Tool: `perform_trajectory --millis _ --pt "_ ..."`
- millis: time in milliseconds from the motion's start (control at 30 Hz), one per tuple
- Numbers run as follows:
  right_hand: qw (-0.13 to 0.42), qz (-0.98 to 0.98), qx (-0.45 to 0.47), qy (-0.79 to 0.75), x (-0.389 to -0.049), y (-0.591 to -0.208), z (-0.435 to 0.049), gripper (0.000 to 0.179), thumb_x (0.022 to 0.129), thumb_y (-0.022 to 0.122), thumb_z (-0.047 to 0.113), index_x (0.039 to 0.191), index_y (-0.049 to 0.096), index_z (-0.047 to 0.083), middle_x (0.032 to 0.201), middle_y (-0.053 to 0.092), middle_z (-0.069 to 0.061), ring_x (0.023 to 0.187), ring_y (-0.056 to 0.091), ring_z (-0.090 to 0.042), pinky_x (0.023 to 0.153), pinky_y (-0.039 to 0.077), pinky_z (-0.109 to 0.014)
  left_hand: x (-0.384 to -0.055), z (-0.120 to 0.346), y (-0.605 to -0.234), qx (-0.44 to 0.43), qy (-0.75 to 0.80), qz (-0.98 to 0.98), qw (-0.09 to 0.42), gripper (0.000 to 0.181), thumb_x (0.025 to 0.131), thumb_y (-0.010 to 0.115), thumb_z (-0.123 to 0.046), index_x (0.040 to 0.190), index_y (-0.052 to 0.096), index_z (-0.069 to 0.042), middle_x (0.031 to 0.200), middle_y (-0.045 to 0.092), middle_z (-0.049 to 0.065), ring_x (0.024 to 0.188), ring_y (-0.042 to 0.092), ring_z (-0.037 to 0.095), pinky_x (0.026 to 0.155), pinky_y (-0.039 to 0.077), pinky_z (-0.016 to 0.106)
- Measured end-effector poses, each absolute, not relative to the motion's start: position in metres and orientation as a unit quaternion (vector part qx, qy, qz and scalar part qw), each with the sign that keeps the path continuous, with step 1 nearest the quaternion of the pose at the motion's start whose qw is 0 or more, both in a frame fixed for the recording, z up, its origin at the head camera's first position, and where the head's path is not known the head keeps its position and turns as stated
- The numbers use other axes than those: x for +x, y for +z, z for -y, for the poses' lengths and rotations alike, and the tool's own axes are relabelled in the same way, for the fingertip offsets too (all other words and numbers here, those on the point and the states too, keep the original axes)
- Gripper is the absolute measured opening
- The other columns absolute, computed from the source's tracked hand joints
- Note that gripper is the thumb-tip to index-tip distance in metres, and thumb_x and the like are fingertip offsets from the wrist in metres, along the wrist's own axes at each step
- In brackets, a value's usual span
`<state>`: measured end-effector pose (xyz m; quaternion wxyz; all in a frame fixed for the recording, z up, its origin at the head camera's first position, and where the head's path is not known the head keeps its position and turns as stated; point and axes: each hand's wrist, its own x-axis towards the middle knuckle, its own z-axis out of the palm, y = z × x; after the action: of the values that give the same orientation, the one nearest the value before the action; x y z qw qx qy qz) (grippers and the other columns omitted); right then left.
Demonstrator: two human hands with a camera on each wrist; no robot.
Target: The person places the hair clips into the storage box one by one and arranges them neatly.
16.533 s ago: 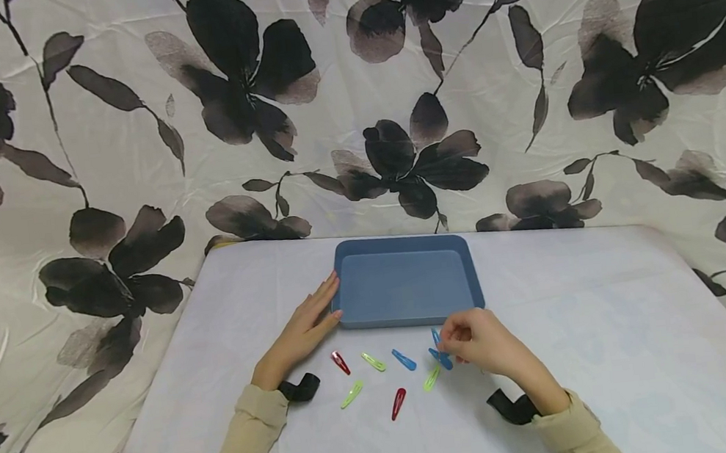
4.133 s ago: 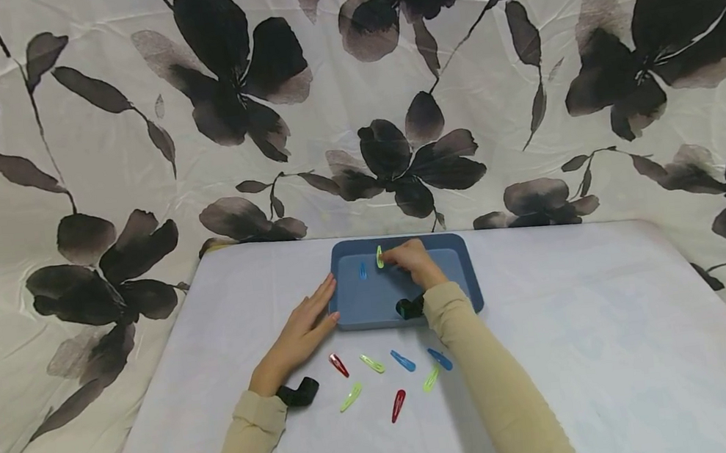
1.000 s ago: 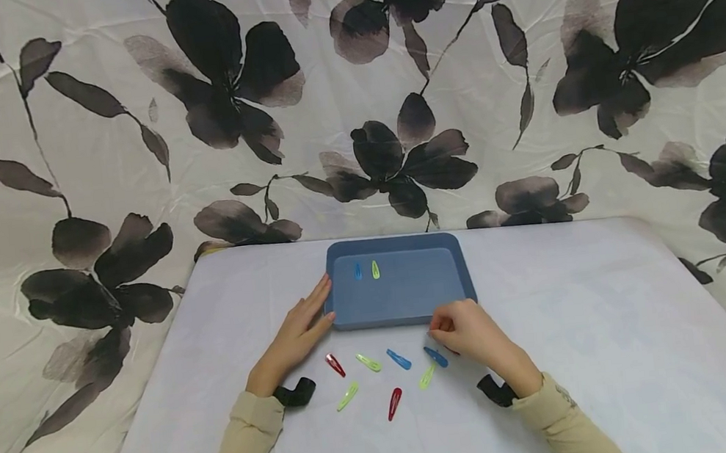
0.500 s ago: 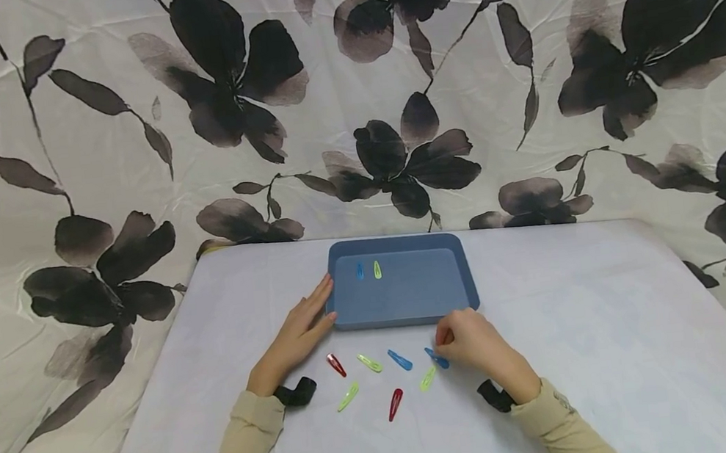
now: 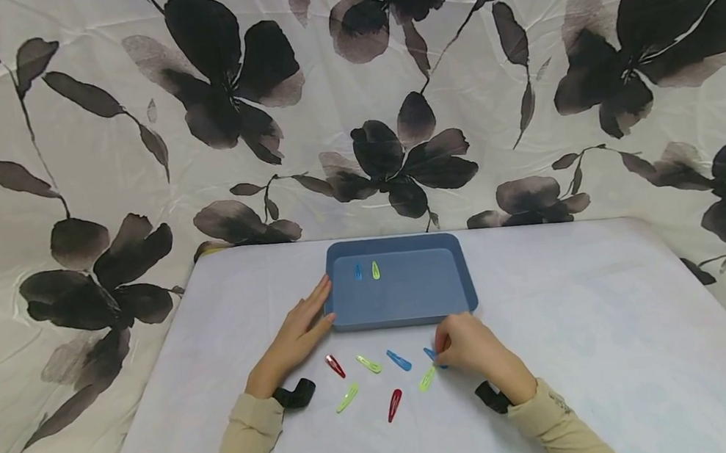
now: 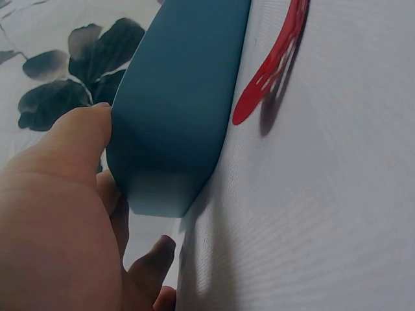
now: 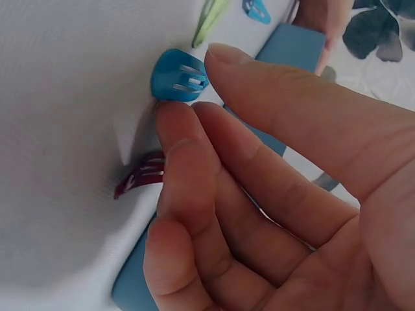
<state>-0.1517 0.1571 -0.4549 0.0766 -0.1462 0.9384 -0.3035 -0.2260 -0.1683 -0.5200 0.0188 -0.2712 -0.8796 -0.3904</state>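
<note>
My left hand (image 5: 292, 345) rests against the left side of the blue tray (image 5: 412, 310), fingers extended; in the left wrist view its thumb touches the tray's wall (image 6: 175, 110). My right hand (image 5: 478, 347) is in front of the tray's right corner. Its thumb and fingertips pinch a blue snap hair clip (image 7: 178, 78), partly hidden in the head view. Below those fingers in the right wrist view lies a dark red clip (image 7: 139, 173). Inside the tray, a blue clip (image 5: 358, 272) and a yellow-green clip (image 5: 376, 270) stand side by side at the upper left.
Loose on the white table (image 5: 612, 318) before the tray lie a red clip (image 5: 335, 366), another red clip (image 5: 394, 405), a blue clip (image 5: 399, 360) and yellow-green clips (image 5: 368, 363). A floral cloth (image 5: 390, 164) hangs behind.
Over the longer span, a blue and a yellow-green clip came into the tray, the latter by my right hand. Lately that hand lowered slightly onto the blue clip. The left stayed.
</note>
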Motion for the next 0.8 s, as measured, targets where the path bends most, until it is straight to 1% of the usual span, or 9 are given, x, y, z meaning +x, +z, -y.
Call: perform_trajectory --millis 267,400,633,800 --pt "0.076 -0.94 -0.141 -0.301 -0.1517 -0.4576 -0.1564 0.02 0.068 0.087 -0.002 0.068 0.069 0.007 0.066 0.06 0.003 0.059 0.053 -0.011 0.054 0.049 -0.028 -0.2253 0.1675 -0.5187 -0.271 -0.393 0.879 0.018 0.064 0.104 0.051 -0.033 0.157 0.026 -0.008 0.165 0.015 -0.002 0.149 0.021 0.03 0.118 0.009 0.061" --pt "0.076 -0.938 -0.14 -0.308 -0.1516 -0.4589 -0.1569 0.019 0.068 0.086 -0.002 0.069 0.07 0.006 0.067 0.061 0.003 0.059 0.053 -0.011 0.054 0.049 -0.028 -0.2249 0.167 -0.5177 -0.269 -0.393 0.879 0.016 0.063 0.104 0.051 -0.033 0.158 0.026 -0.01 0.165 0.015 -0.004 0.149 0.02 0.029 0.118 0.009 0.06" --pt "0.097 -0.923 -0.142 -0.344 -0.1547 -0.4617 -0.1598 0.023 0.068 0.085 -0.004 0.065 0.067 0.008 0.063 0.059 0.003 0.057 0.053 -0.011 0.051 0.047 -0.025 -0.2249 0.1669 -0.5173 -0.266 -0.391 0.881 0.014 0.063 0.104 0.05 -0.033 0.158 0.026 -0.009 0.165 0.014 -0.005 0.149 0.02 0.03 0.119 0.008 0.059" --pt "0.112 -0.914 -0.148 -0.361 -0.1569 -0.4576 -0.1616 0.022 0.07 0.085 -0.004 0.065 0.067 0.007 0.063 0.059 0.003 0.057 0.052 -0.011 0.051 0.046 -0.025 -0.2245 0.167 -0.517 -0.262 -0.389 0.883 0.009 0.063 0.105 0.05 -0.034 0.158 0.026 -0.011 0.165 0.013 -0.006 0.149 0.02 0.029 0.119 0.008 0.058"
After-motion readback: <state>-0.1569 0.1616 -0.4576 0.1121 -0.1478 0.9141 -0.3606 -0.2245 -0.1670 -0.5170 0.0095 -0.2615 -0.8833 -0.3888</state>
